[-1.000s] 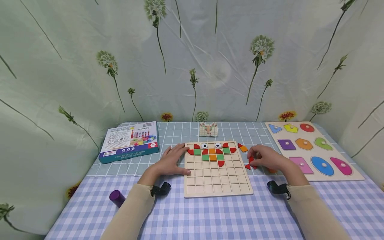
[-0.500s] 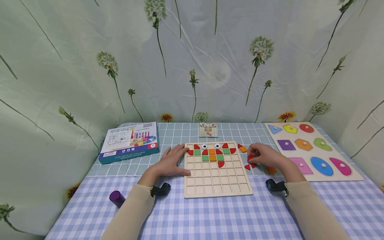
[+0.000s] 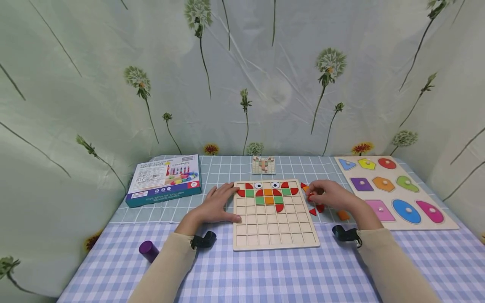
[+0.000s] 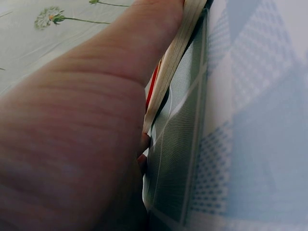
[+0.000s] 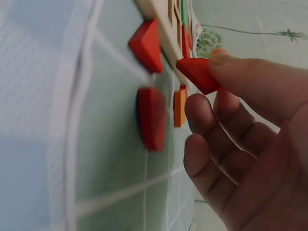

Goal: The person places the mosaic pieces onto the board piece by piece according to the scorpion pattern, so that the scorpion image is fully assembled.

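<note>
A square wooden grid board [image 3: 276, 227] lies in the middle, with red, green and orange tiles and two eye tiles in its upper rows. My left hand [image 3: 216, 206] rests at the board's left edge, fingers spread, thumb touching the rim. Just right of the board, my right hand [image 3: 327, 194] pinches a small red tile [image 5: 198, 73] between thumb and forefinger, lifted off the cloth. Its full shape is partly covered by the fingers. Beneath it lie a red triangular tile [image 5: 147, 47] and another red tile [image 5: 151, 118]; an orange tile [image 5: 179, 107] is farther back.
Behind the board is a small pattern card [image 3: 263, 165]. A boxed bead set [image 3: 164, 181] stands back left, and a purple cylinder [image 3: 148, 251] is by the left forearm. On the right lies a knobbed shape puzzle [image 3: 386, 189]. One orange tile [image 3: 343, 215] sits below the right hand.
My right hand has picked a red tile from the small pile and moved slightly left toward the board. The left hand stays put.
</note>
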Available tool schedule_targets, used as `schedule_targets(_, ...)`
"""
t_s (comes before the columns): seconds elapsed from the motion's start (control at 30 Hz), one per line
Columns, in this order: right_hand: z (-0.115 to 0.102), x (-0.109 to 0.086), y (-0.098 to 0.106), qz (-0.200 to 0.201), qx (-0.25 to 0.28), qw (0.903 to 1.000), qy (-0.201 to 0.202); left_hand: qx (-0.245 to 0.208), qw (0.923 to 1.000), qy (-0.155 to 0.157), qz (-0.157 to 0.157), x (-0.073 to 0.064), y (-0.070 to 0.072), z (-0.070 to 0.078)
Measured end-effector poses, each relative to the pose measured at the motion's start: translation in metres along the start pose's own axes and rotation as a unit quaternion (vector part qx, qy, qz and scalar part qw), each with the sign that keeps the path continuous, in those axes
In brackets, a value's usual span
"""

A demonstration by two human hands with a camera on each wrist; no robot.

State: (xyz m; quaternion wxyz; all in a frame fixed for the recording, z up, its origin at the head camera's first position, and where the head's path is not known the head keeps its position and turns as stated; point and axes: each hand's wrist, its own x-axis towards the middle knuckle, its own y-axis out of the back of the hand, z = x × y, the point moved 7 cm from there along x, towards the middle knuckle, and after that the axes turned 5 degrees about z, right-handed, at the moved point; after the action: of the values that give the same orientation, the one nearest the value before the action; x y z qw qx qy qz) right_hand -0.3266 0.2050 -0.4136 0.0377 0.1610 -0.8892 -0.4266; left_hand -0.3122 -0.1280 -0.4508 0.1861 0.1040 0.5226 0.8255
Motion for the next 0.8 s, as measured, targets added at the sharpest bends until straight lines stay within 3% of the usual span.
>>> schedule_targets(0.3,-0.021,0.008,-0.005,0.022,0.033,0.9990,0.023,-0.002,1.0000,-0.003,0.002,0.000,-0.001,-0.001)
schedule_targets(0.8,-0.055,0.024,-0.028,0.035,0.022,0.9959,0.080,-0.003,1.0000,-0.001,0.002,0.000,0.000,0.000)
